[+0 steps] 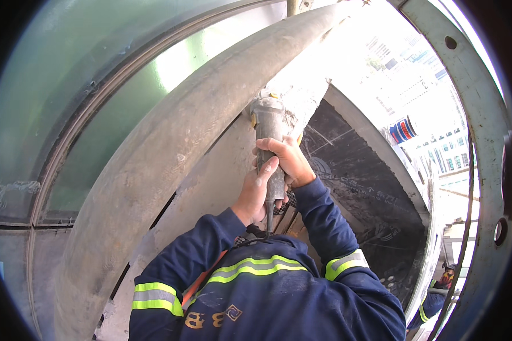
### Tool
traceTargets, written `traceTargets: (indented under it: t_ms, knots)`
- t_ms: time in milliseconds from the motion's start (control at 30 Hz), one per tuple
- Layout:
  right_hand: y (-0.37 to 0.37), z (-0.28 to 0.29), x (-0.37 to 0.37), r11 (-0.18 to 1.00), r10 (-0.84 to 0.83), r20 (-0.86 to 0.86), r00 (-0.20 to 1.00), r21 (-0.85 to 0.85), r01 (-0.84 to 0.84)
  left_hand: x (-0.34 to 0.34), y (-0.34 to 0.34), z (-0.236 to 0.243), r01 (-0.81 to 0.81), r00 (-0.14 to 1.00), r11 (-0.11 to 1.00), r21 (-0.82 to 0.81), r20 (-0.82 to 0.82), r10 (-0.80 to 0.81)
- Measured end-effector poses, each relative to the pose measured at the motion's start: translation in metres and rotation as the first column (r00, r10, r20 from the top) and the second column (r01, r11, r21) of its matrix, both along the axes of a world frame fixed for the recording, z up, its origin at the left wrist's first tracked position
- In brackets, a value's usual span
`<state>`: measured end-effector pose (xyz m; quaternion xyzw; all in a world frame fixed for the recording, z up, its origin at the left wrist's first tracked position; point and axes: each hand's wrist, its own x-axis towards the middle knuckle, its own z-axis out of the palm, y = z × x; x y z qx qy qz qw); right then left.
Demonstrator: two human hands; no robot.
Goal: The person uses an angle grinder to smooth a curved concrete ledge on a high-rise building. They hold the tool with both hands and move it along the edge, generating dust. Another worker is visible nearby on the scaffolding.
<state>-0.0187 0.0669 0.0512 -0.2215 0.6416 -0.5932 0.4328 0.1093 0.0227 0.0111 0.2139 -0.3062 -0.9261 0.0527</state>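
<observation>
Both my hands are wrapped around a dusty grey angle grinder (271,122), which points away from me with its cord trailing from the rear end. My left hand (255,190) grips the lower body, thumb lying along it. Higher up, my right hand (290,160) closes around the middle of the body from the right. The grinder's head is beside a pale, dust-covered edge (304,105), partly lost in glare. Its disc cannot be made out, nor whether it touches that surface.
A thick curved grey beam (153,153) sweeps along my left, before green glass panels (17,113). A dark panel (352,187) lies right of my arms. Further right are a blue-and-red can (403,131), a rope (469,187), a holed steel frame (466,68) and another person (435,301).
</observation>
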Motion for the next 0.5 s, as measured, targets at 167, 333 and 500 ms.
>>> traceTargets:
  t_ms: [167,333,500]
  knots:
    - [-0.010,0.007,-0.008,0.999,-0.017,-0.021,1.000,0.043,0.018,-0.011,-0.009,0.002,-0.006,0.999,1.000,0.002,-0.035,0.006]
    - [-0.018,0.005,-0.017,0.995,-0.053,0.004,0.999,0.086,0.053,-0.020,-0.016,0.003,-0.015,1.000,1.000,0.020,-0.013,0.015]
    - [-0.023,0.001,-0.028,0.997,-0.059,0.017,0.998,0.057,0.058,-0.031,-0.021,0.002,0.003,0.999,0.999,0.039,-0.032,-0.002]
